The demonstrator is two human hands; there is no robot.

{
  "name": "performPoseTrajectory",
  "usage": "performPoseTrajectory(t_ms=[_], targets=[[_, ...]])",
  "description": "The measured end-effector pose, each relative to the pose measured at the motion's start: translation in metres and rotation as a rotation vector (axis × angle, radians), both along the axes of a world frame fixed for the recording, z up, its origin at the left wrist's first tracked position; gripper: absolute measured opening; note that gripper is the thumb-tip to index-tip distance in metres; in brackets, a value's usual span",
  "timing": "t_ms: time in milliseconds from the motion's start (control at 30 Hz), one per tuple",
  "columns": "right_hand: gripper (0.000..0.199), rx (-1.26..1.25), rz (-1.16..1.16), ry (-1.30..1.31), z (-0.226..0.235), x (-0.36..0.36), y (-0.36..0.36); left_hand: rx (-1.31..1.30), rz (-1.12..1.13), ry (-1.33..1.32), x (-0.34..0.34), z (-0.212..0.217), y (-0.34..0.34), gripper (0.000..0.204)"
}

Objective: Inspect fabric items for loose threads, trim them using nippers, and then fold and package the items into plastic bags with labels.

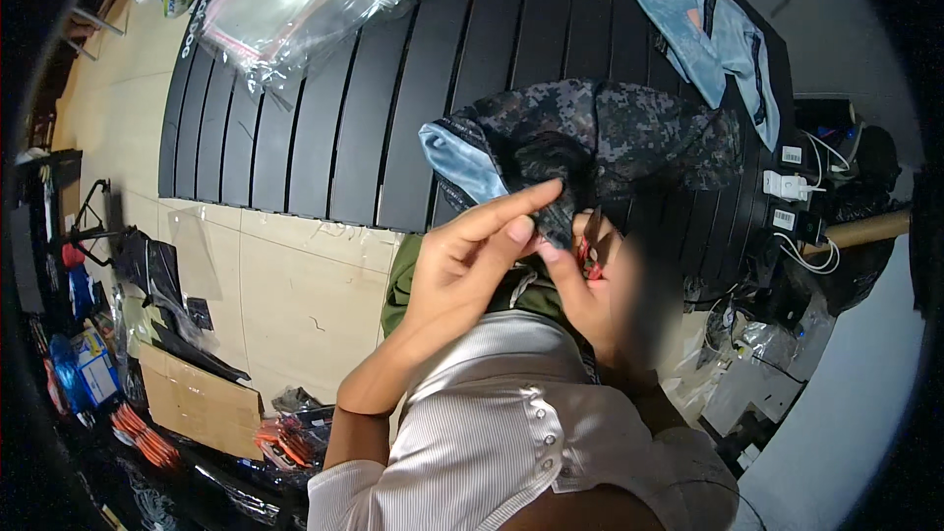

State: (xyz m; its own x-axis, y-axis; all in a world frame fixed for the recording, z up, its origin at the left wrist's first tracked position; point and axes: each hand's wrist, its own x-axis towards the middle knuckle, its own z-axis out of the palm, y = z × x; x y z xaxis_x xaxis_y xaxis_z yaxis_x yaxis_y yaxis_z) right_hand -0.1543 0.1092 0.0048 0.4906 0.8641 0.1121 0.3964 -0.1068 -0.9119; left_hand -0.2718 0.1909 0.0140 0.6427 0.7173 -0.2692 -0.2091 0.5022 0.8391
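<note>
A dark digital-camouflage cloth piece (649,138) lies bunched at the table's near edge, with a light blue plush lining (462,165) turned out at its left end. My left hand (457,261) pinches a dark edge of this cloth between thumb and fingers, its index finger stretched along it. Close against it, my right hand (587,300) is closed, its thumb pressing the same edge. Small red-handled scissors (589,262) sit in the right palm, their dark tip pointing up past the fingers. The right wrist is partly blurred.
Clear plastic bags (295,5) lie at the far left of the black slatted table (393,69). Another light blue cloth piece (703,34) rests at the far right. Beyond the right edge are power sockets with white plugs (787,185). A cardboard sheet (202,398) lies lower left.
</note>
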Motion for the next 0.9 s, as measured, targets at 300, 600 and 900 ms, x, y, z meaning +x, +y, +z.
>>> performPoseTrajectory(t_ms=[300,600,900], targets=[[0.014,-0.184,0.089,1.019,0.011,0.035,-0.019,0.844,-0.103,0.291,0.001,0.002,0.022,0.023],[0.017,-0.179,-0.036,1.176,0.009,0.037,-0.022,0.441,-0.339,0.146,0.011,-0.003,0.028,0.017],[0.015,-0.157,0.108,0.924,0.009,0.044,-0.023,0.39,-0.356,0.065,0.035,-0.003,0.027,0.014]])
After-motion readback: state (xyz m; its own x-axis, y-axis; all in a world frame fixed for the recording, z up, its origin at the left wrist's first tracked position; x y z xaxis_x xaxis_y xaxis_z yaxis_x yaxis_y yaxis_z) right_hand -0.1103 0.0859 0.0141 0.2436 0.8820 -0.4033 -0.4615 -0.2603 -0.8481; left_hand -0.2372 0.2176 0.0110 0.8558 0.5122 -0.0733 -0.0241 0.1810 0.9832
